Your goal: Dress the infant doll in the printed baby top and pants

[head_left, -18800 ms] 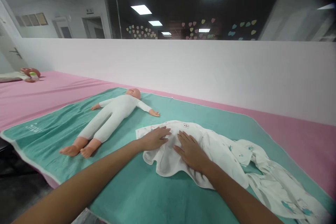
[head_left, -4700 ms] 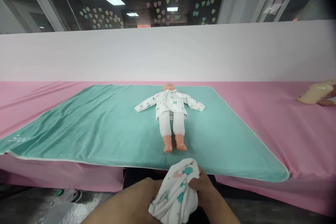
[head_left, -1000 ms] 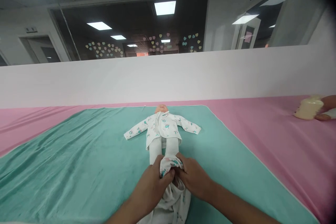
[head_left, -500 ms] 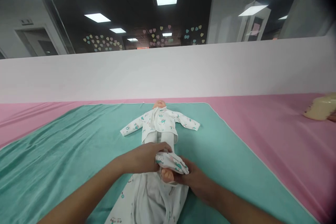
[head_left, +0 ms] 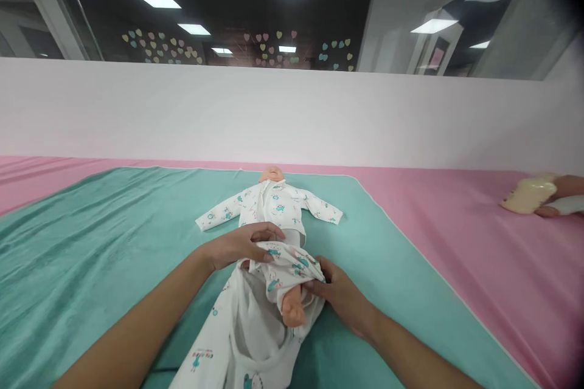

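Note:
A baby doll (head_left: 274,206) in a printed white top lies on its back on a teal mat (head_left: 100,237), head away from me. Printed white baby trousers (head_left: 255,322) are bunched over the doll's legs, and one bare foot (head_left: 292,311) pokes out of a leg opening. My left hand (head_left: 239,245) grips the bunched waistband at the doll's left side. At the right side, my right hand (head_left: 340,298) pinches the same fabric next to the foot. Both hands are closed on the cloth. The rest of the trousers trail toward me.
The mat lies on a pink sheet (head_left: 479,243) covering a long table, with a white partition (head_left: 292,115) behind it. At the far right another person's hand (head_left: 563,194) holds a cream bottle (head_left: 524,197) on the sheet. Dark glass with heart stickers lies beyond.
The bunched trousers have moved up the doll's legs toward its waist, and one foot now sticks out through a leg opening. Both hands shifted away from me along with the fabric.

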### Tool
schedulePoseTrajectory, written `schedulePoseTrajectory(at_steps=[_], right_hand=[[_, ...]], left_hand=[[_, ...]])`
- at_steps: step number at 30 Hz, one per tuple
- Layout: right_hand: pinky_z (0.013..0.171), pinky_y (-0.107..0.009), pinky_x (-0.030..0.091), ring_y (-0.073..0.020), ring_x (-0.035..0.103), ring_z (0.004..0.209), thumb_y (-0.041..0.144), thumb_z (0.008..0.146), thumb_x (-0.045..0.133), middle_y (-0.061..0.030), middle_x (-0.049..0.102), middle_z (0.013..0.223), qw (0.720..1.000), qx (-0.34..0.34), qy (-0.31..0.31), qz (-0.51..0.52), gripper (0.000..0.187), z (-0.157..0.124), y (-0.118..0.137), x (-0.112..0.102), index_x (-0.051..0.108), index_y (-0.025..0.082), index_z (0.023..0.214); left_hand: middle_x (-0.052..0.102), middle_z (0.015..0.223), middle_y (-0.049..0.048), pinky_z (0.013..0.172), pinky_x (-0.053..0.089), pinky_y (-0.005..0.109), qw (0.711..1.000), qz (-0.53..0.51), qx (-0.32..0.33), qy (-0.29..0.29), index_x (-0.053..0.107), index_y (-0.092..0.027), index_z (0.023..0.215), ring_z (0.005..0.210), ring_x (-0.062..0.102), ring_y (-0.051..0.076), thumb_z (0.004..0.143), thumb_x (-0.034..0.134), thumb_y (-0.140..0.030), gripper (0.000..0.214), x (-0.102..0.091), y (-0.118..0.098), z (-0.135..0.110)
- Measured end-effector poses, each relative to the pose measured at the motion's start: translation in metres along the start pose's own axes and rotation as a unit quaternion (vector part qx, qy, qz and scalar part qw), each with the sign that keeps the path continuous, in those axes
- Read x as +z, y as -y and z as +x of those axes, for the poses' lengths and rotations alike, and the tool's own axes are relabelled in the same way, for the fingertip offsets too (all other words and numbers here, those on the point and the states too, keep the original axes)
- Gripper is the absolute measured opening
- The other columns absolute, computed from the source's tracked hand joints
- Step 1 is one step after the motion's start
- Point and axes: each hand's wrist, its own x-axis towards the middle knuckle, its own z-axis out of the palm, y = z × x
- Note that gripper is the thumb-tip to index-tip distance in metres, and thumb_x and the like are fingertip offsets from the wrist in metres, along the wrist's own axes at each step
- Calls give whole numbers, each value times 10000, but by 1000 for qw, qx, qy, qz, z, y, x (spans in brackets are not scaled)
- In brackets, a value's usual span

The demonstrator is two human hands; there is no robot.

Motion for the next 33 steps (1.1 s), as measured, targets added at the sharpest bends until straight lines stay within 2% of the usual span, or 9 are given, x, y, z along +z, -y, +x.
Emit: schedulePoseTrajectory(at_steps=[4, 9, 12, 15, 18, 21, 24, 29, 33], right_hand=[[609, -208, 329, -100, 447, 696, 344, 662, 714, 37, 496, 724, 999, 4, 20, -48, 298, 2, -5, -13, 490, 170, 754], [574, -223, 288, -93, 372, 618, 485, 766, 555, 27, 442, 665, 965, 23, 169, -199, 340, 23, 30, -25, 515, 157, 688], [551, -224, 274, -90, 336, 581, 528, 813, 449, 27, 427, 628, 943, -20, 131, -304, 407, 43, 59, -10, 526, 164, 649], [557, -218, 289, -90, 363, 592, 499, 740, 573, 33, 470, 658, 935, -63, 79, -340, 323, 60, 69, 21, 570, 176, 725], [605, -225, 335, -106, 435, 640, 422, 727, 600, 24, 534, 712, 958, -57, 95, -265, 248, 69, 54, 41, 601, 179, 781], [605, -231, 366, -118, 477, 631, 313, 711, 563, 17, 556, 705, 997, -32, 8, -68, 163, 74, 31, 32, 581, 180, 803], [609, -263, 406, -159, 521, 642, 322, 665, 489, -11, 571, 670, 995, 0, -72, 76, 183, 77, 21, 12, 556, 174, 749], [610, -280, 433, -162, 536, 606, 274, 616, 464, 2, 557, 608, 991, 17, -38, 124, 101, 77, 22, 0, 518, 193, 640], [615, -277, 442, -154, 553, 614, 206, 593, 500, 13, 592, 655, 992, -28, -19, 122, 117, 75, 19, -1, 555, 195, 696]], left_hand=[[484, 725, -6, 476, 307, 186, 993, -92, 33, -69, 585, -169, 999, 595, 438, 92, 677, 669, -253, 343, -21, 29, -3], [412, 686, -47, 441, 261, 168, 948, -273, 97, -135, 548, -201, 997, 514, 347, 42, 670, 681, -205, 353, -24, 46, -1], [454, 788, -32, 520, 354, 179, 937, -306, 125, -110, 528, -205, 954, 586, 430, 55, 654, 679, -162, 338, -11, 46, 4], [465, 814, -28, 540, 374, 188, 937, -308, 138, -95, 509, -190, 872, 583, 449, 55, 677, 668, -167, 253, -2, 44, 5], [481, 835, -18, 522, 365, 185, 944, -294, 130, -79, 516, -182, 873, 575, 456, 56, 693, 668, -191, 235, -6, 42, 0], [536, 872, 31, 564, 383, 193, 966, -247, 67, -25, 568, -158, 937, 652, 492, 91, 747, 630, -283, 235, -20, 43, -7], [570, 813, 49, 539, 371, 192, 987, -160, 25, 21, 622, -153, 959, 643, 481, 107, 781, 578, -362, 278, -34, 49, -10], [596, 737, 30, 541, 379, 229, 992, -68, 19, 105, 662, -161, 845, 636, 514, 146, 649, 699, -286, 235, -35, 54, -11], [588, 734, 31, 590, 397, 240, 983, -159, 95, 11, 610, -123, 820, 655, 532, 149, 659, 691, -267, 230, -24, 50, -10]])
